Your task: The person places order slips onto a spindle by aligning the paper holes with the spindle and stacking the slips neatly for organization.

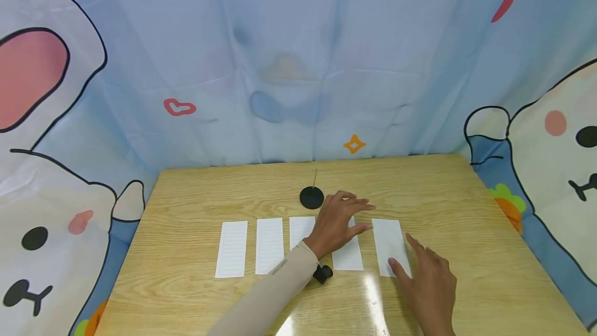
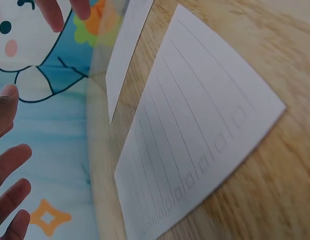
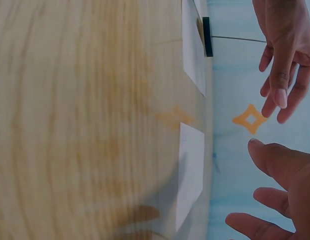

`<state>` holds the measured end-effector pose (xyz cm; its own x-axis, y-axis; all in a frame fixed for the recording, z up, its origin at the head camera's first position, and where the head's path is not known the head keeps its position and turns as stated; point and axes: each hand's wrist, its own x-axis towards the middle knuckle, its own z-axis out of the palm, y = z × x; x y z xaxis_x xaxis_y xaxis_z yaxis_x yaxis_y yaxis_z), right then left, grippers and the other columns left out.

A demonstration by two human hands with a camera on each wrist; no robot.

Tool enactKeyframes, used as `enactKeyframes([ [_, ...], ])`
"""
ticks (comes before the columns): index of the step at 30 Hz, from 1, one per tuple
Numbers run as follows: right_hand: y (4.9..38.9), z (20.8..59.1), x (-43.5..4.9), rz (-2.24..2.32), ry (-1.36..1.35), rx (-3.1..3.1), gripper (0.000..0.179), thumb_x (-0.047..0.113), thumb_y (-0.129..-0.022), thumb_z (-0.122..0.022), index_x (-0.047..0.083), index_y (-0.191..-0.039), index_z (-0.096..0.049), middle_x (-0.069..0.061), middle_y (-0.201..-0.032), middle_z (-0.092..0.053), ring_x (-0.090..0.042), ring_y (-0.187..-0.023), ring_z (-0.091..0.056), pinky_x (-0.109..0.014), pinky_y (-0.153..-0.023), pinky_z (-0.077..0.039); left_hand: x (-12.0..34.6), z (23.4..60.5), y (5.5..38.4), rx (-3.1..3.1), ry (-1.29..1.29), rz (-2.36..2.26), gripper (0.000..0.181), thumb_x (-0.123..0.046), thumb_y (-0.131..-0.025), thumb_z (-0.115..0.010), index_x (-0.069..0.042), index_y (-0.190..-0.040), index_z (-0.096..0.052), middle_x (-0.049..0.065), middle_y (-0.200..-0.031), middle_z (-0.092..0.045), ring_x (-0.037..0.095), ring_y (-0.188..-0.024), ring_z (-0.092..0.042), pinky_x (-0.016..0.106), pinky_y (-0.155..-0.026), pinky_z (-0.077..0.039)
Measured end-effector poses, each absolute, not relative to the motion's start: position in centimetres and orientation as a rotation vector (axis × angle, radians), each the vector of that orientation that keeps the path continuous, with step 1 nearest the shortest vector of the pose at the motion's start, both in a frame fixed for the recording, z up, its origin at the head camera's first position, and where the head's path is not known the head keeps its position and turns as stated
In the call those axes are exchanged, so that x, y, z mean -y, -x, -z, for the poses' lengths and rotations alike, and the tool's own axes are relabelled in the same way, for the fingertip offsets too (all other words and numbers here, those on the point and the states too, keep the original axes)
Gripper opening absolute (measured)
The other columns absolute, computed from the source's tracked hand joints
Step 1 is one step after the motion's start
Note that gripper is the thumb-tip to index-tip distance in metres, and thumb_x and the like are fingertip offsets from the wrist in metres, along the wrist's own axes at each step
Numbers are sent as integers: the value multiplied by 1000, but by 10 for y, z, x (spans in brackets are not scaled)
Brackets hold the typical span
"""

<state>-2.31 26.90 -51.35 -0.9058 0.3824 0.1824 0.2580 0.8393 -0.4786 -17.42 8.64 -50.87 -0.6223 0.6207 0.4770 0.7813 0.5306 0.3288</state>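
Several white paper slips lie in a row on the wooden table. My left hand (image 1: 338, 224) reaches over the slips right of the middle, fingers spread and holding nothing. Below it is a slip (image 1: 347, 255), partly covered in the head view; the left wrist view shows a slip (image 2: 195, 130) with printed lines and small boxes. Beside the rightmost slip (image 1: 389, 245) is my right hand (image 1: 429, 284), its thumb and fingers apart with nothing between them. In the right wrist view, this hand (image 3: 290, 190) appears raised above the table, facing the left hand (image 3: 290, 55).
A black round base (image 1: 311, 198) with a thin upright rod stands behind the row. Two more slips (image 1: 231, 249) lie at the left. A patterned blue curtain (image 1: 289, 66) hangs along the table's back edge.
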Motion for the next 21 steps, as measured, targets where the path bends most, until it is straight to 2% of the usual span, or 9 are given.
enactKeyframes([
  [12,16,523,-269,-745,623,2814,74,30,-88,-87,9,-153,-55,-31,-147,-59,-60,-142,-42,-81,-109,-29,-113,508,185,2573,1244,699,46,-53,-95,-75,-35,-137,-72,-16,-141,-70,10,-130,-58,33,-109,-46],
  [21,13,530,-269,-722,598,2800,73,30,-89,-88,6,-150,-57,-36,-139,-63,-62,-131,-48,-81,-105,-33,-126,516,192,2652,1277,714,47,-50,-93,-80,-36,-136,-72,-18,-130,-74,9,-123,-59,33,-108,-46],
])
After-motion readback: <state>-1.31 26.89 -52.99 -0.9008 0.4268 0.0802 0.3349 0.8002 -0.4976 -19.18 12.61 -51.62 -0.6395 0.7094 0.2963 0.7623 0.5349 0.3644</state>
